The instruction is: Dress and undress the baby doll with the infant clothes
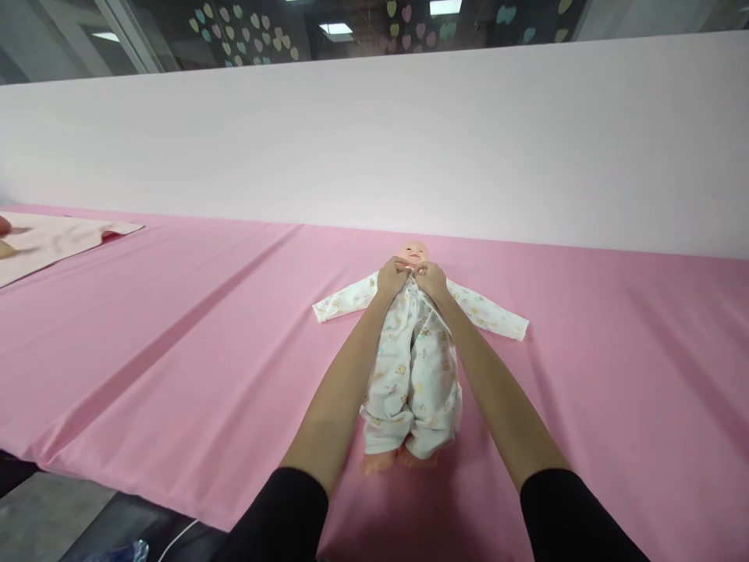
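A baby doll (415, 250) lies on its back, its head toward the white wall and its bare feet toward me. It is dressed in a white baby shirt (490, 314) with small printed figures, the sleeves spread out to both sides, and matching baby pants (436, 382). At the neck, my left hand (392, 276) pinches the left side of the shirt's collar. My right hand (431, 279) is closed on the collar's other side, close beside it. The fingertips and the fastening under them are partly hidden.
A pink cloth (234, 328) with folds covers the table, which ends at a white wall (351, 148). At the far left lies a pale pink cloth (52, 238), with part of another person's hand (5, 226) at its edge. A white cable (179, 538) shows below the table edge.
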Motion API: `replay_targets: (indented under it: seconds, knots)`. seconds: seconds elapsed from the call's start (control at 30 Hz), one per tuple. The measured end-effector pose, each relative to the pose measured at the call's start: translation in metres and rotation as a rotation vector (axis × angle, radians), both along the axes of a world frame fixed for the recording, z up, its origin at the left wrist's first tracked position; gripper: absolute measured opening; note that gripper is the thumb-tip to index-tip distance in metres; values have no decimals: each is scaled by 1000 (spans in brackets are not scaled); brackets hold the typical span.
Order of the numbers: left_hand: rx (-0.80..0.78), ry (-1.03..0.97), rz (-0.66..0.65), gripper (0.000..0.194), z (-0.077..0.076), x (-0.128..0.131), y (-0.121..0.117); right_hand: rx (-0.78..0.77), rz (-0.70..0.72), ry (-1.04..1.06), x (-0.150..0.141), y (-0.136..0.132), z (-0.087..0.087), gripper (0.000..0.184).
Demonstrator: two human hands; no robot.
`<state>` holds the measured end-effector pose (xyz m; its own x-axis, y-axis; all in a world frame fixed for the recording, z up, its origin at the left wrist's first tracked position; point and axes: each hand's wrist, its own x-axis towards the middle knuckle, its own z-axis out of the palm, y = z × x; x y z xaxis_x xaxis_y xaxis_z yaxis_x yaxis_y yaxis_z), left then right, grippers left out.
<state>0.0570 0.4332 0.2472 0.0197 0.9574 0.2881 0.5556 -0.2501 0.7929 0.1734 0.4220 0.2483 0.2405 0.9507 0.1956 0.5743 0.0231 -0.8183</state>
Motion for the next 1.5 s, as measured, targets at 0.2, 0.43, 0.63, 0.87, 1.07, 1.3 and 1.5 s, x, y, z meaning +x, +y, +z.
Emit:
replay_targets:
  seconds: [0.2,0.43,0.63,0.87,1.07,1.3,1.5]
  knots:
    - [14,-15,17,16,3,-1,-5,-132,37,125,3,6,2,13]
    - [83,37,-94,27,4,-3,-11,-69,-54,10,-2,-5,1,24]
    - [154,46,-99,23,2,-4,-29,37,-63,-247,-10,-33,1,32]
    - [211,22,-155,18,-1,-8,-36,0,38,-487,-12,-47,8,36]
    - [212,55,-207,12,3,-14,-43,-50,22,-316,-4,-50,6,39]
    - [164,-6,-188,17,8,-18,-47,37,114,-555,-1,-63,20,21]
    - [130,-65,-213,15,7,-21,-46,91,87,-510,9,-63,28,18]
